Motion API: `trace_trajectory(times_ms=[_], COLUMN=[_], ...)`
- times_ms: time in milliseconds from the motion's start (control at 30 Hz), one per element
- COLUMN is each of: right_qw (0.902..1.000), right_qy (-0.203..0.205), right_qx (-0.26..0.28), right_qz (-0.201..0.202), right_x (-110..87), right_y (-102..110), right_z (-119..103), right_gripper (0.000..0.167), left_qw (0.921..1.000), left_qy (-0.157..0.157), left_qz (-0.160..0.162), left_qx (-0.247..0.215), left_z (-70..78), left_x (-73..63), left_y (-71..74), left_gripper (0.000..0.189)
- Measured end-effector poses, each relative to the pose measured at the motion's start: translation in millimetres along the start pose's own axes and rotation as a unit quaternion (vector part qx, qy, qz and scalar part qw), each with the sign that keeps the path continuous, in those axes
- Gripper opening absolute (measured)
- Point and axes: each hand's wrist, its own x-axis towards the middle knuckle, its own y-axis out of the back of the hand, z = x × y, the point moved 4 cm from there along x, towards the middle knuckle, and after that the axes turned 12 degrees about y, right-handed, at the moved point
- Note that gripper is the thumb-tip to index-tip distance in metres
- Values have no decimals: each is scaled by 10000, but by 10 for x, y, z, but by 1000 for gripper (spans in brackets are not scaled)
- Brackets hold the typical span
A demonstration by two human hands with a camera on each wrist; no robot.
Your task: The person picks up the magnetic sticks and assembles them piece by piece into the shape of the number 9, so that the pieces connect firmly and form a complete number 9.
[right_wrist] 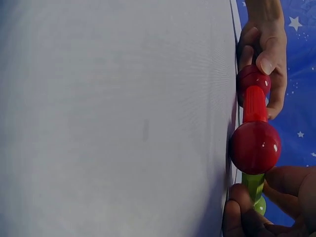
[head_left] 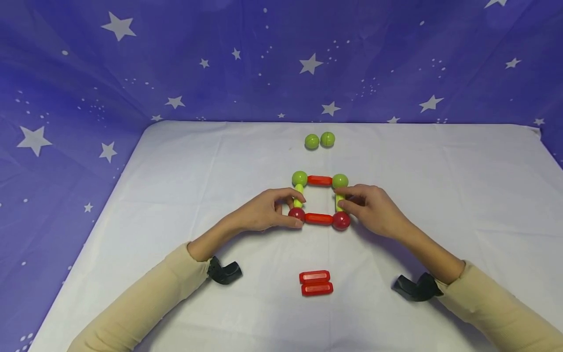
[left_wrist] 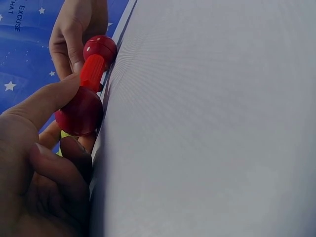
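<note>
A four-sided frame of toy rods and balls lies on the white table. Its far corners are green balls, joined by a red rod; at the near corners sit red balls with another red rod between them. Yellow-green rods form the two sides. My left hand holds the near-left red ball between thumb and fingers, its index finger reaching over the left yellow-green rod. With thumb and fingers, my right hand pinches the right yellow-green rod, just beyond the near-right red ball.
Two loose green balls lie behind the frame. Nearer the front, two loose red rods rest side by side. Black curved pieces stick out from both sleeve cuffs. A blue star-patterned cloth hangs behind the table.
</note>
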Motion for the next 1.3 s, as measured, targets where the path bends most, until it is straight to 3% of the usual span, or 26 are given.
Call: trace_trajectory(times_ms=[1300], right_qw=[10000], right_qy=[-18], right_qx=[57], right_qz=[-20], right_x=[-50], right_y=[6], right_z=[-29], right_gripper=[38], left_qw=[9999], left_qy=[107], left_qz=[27], left_qx=[55], left_z=[-3], left_x=[12], left_y=[-4], left_gripper=[46])
